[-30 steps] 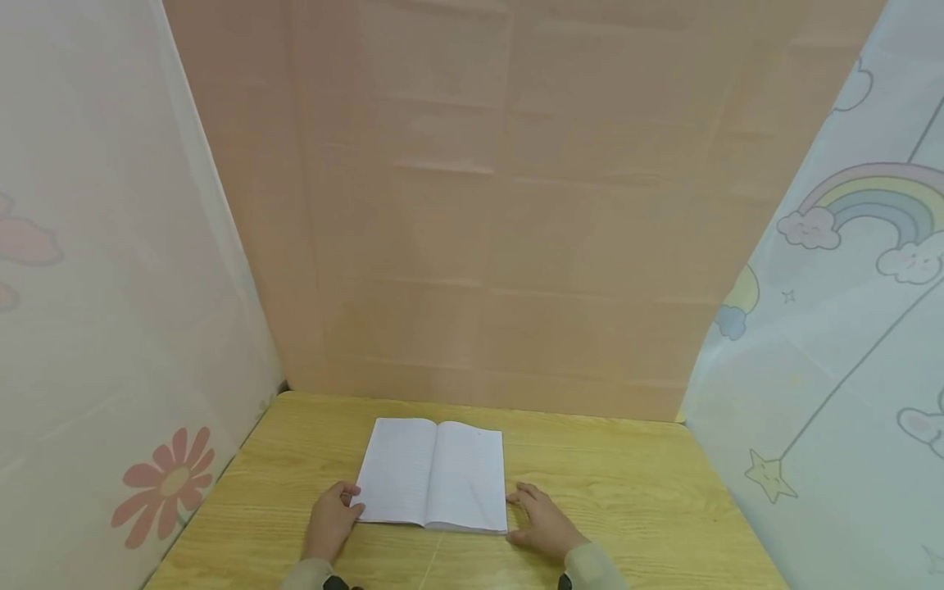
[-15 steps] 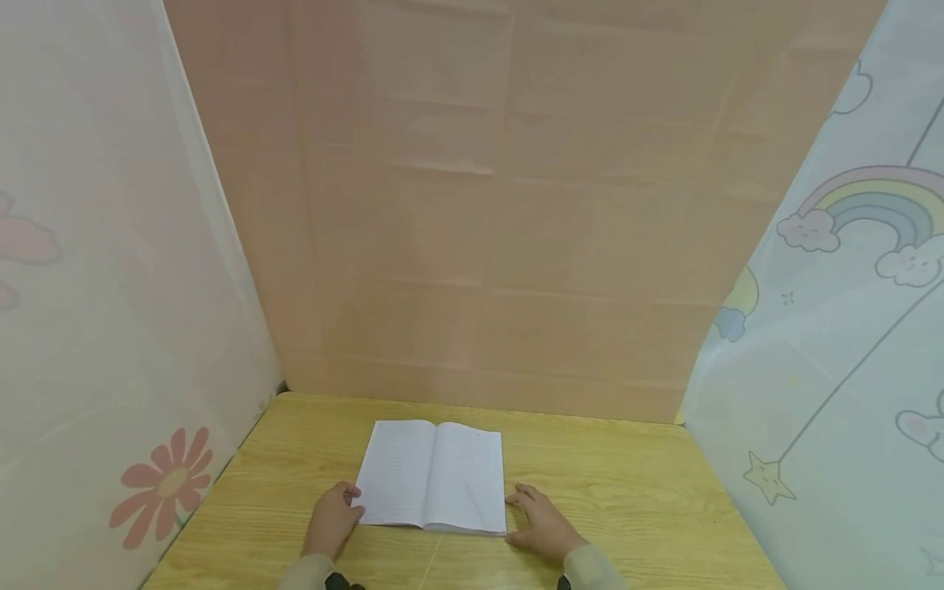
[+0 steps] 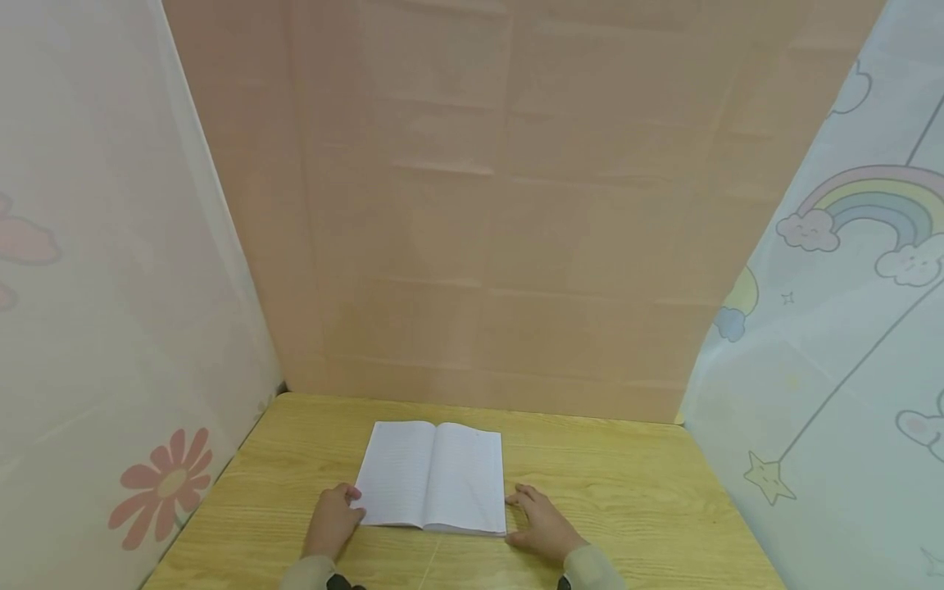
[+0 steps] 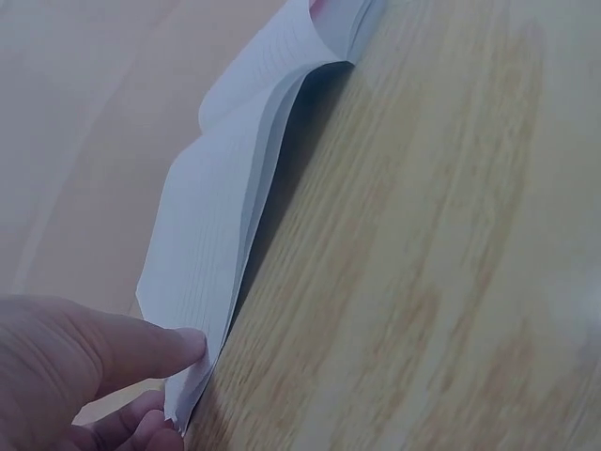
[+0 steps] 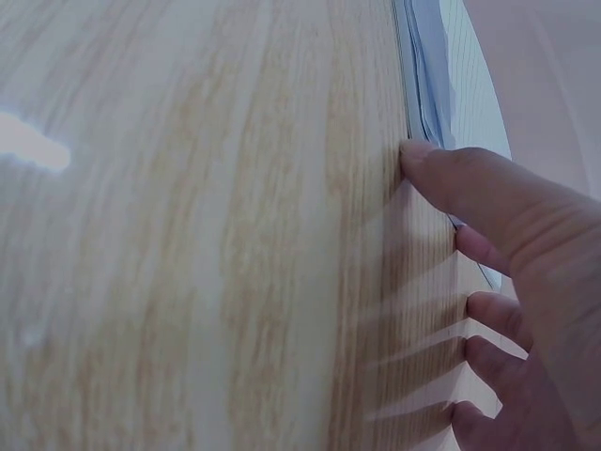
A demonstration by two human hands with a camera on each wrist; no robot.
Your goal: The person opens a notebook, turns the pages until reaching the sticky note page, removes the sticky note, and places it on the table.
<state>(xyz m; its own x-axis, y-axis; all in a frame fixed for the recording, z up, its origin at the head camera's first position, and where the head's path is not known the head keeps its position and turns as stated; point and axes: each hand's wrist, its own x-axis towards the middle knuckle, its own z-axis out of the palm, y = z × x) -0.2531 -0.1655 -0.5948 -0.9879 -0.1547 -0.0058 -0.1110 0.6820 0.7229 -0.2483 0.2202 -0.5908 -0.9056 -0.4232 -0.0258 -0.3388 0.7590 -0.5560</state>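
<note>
A notebook with lined white pages (image 3: 466, 479) lies spread open on the table. My left hand (image 3: 333, 518) pinches its lower left corner. In the left wrist view the thumb (image 4: 178, 349) presses on the page while the other fingers curl below the edge. Under this half, a dark gap shows between the pages and the wood. My right hand (image 3: 544, 526) rests on the table by the notebook's right edge, fingers spread and loosely bent. In the right wrist view its thumb tip (image 5: 420, 155) is right at the lower right corner, and the other fingertips stand on the wood.
The light wood table (image 3: 627, 492) extends on both sides of the notebook. A tan paper wall (image 3: 487, 246) rises behind it. White sheets flank the table, a red flower (image 3: 165, 485) printed on the left one, a rainbow (image 3: 870, 197) on the right.
</note>
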